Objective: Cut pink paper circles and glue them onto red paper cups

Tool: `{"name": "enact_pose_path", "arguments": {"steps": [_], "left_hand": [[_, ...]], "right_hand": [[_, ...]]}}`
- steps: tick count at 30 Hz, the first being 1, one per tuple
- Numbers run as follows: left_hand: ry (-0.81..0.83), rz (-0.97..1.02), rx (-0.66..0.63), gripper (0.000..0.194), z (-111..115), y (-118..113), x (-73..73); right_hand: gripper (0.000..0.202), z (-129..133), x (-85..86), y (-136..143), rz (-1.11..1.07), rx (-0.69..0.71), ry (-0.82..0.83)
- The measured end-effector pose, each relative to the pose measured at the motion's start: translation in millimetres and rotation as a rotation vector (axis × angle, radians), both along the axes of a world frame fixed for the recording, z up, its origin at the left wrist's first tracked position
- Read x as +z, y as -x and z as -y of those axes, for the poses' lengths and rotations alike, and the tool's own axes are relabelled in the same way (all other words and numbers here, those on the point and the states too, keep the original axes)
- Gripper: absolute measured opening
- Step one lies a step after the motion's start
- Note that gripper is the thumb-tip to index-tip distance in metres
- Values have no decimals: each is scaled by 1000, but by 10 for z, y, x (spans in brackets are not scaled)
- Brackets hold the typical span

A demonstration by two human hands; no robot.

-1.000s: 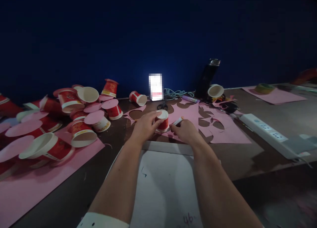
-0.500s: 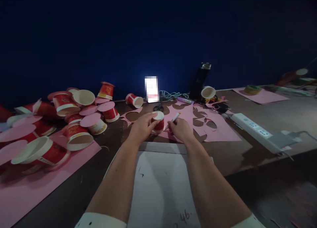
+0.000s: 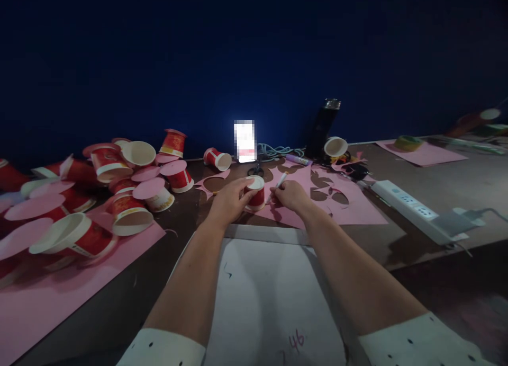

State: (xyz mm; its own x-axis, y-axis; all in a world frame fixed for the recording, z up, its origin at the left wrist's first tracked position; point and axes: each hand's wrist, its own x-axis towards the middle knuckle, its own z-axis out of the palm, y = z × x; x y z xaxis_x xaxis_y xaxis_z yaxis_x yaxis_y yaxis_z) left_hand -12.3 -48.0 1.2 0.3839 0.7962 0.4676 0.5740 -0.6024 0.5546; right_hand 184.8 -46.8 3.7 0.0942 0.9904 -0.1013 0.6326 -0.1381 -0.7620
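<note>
**Cup held down, marker at its rim**

The paper cup (image 3: 258, 198) stands upside down, long axis upright, just past the far edge of a white panel (image 3: 278, 286) and at the left edge of a cut pink sheet (image 3: 306, 181) on the table (image 3: 456, 183). The left hand (image 3: 228, 203) grasps it, fingertips over the base, thumb on the wall. The right hand (image 3: 292, 196) pinches a marker (image 3: 282, 179), its low end aimed left at the rim, its upper end leaning away; contact I cannot confirm. The cup lies directly left of those pinching fingers; the left hand, touching it, is nearer. Behind sit scissors (image 3: 255, 171), then a lit screen (image 3: 245, 139) near the table's back edge. Further cups (image 3: 109, 162) and pink discs (image 3: 148, 189) crowd the left side; a power strip (image 3: 408, 197) lies right.
</note>
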Motion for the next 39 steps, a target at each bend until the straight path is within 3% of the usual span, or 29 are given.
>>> {"name": "enact_pose_path", "arguments": {"steps": [22, 30, 39], "left_hand": [[-46, -17, 11, 39, -22, 11, -21], [-65, -49, 6, 38, -23, 4, -6], [-65, -49, 13, 39, -10, 6, -1]], "right_hand": [[19, -565, -84, 5, -152, 29, 32], [18, -611, -2, 137, -193, 1, 22], [22, -696, -19, 189, -142, 48, 17]]}}
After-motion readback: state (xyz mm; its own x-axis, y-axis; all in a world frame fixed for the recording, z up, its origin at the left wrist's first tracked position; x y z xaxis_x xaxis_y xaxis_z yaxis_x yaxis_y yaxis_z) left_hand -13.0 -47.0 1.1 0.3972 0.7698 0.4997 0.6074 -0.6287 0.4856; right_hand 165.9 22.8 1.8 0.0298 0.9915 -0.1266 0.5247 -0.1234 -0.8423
